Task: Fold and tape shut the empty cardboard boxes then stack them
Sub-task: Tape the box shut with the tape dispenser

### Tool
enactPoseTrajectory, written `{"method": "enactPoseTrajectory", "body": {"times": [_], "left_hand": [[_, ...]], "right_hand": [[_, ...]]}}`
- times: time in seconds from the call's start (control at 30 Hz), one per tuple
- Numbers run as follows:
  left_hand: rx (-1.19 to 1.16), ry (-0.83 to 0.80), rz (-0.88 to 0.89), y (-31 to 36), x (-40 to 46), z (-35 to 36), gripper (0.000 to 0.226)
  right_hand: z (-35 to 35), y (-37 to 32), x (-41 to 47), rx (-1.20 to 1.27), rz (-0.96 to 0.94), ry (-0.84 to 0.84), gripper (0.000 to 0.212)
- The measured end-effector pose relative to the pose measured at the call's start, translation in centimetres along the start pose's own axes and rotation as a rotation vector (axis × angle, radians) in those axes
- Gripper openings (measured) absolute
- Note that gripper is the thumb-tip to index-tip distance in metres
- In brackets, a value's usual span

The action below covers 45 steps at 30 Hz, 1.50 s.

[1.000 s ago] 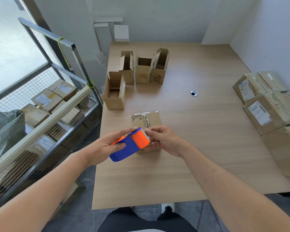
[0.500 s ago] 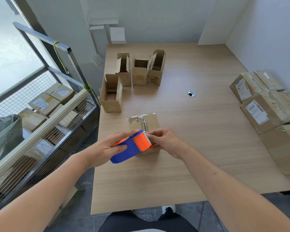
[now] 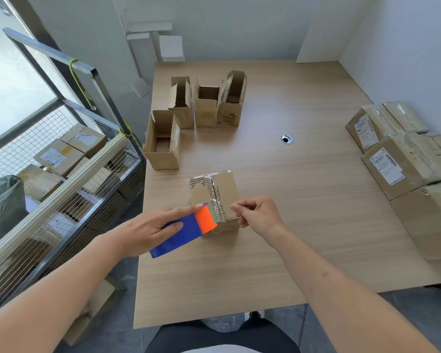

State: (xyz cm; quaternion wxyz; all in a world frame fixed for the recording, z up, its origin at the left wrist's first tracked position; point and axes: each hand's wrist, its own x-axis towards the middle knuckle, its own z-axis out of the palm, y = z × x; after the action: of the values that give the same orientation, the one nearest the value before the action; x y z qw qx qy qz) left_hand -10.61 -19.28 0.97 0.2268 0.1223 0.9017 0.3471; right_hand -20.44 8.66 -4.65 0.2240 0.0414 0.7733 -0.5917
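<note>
I've brought the dispenser (image 3: 189, 229) down to the box (image 3: 215, 197) seam; left hand (image 3: 148, 229) grips it, right fingers (image 3: 236, 207) pinch the tape end, ready to stick

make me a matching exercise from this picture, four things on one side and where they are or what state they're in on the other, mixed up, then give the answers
Things:
1. tape dispenser
2. closed box
3. four open boxes
4. labelled boxes

Place or state:
A. right edge of the table
B. far left of the table, flaps up
C. held in the left hand
D. in front of the person, tape along its top seam

Pairs: 1-C, 2-D, 3-B, 4-A
</note>
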Motion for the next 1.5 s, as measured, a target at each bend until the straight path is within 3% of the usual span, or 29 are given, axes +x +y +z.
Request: {"method": "enactPoseTrajectory", "body": {"times": [0.4, 0.57, 0.83, 0.97, 1.03, 1.13, 1.27, 1.37, 1.5], "left_hand": [[0.002, -0.08, -0.104, -3.8, -0.7, 1.0, 0.054], [0.036, -0.094, -0.147, -4.7, 0.4, 1.3, 0.053], [0.118, -0.156, -0.149, -5.0, 2.3, 0.4, 0.05], [0.149, -0.168, -0.159, -4.3, 2.7, 0.0, 0.054], [0.16, -0.164, -0.165, -4.0, 2.8, -0.1, 0.055], [0.148, -0.165, -0.188, -3.8, 2.9, 0.0, 0.054], [0.144, -0.151, -0.203, -3.7, 2.9, 0.1, 0.054], [0.145, -0.141, -0.205, -3.5, 2.8, 0.3, 0.054], [0.145, -0.135, -0.219, -3.4, 2.8, 0.5, 0.053]], "right_hand": [[-2.3, 4.8, 0.5, -0.047, 0.065, 0.184, 0.004], [-2.1, 5.6, 1.2, -0.014, 0.087, 0.162, 0.012], [-2.7, 6.5, 2.9, -0.037, 0.149, 0.036, 0.008], [-3.8, 6.8, 3.8, -0.146, 0.164, -0.062, 0.033], [-4.3, 6.8, 4.4, -0.292, 0.127, -0.091, 0.044], [-4.6, 7.2, 4.9, -0.586, 0.009, -0.054, 0.037], [-4.3, 6.9, 4.8, -0.5, -0.373, -0.017, 0.023], [-4.0, 6.6, 4.8, -0.524, -0.625, -0.119, 0.017], [-3.1, 6.6, 5.1, -0.59, -0.61, -0.2, 0.026]]}}
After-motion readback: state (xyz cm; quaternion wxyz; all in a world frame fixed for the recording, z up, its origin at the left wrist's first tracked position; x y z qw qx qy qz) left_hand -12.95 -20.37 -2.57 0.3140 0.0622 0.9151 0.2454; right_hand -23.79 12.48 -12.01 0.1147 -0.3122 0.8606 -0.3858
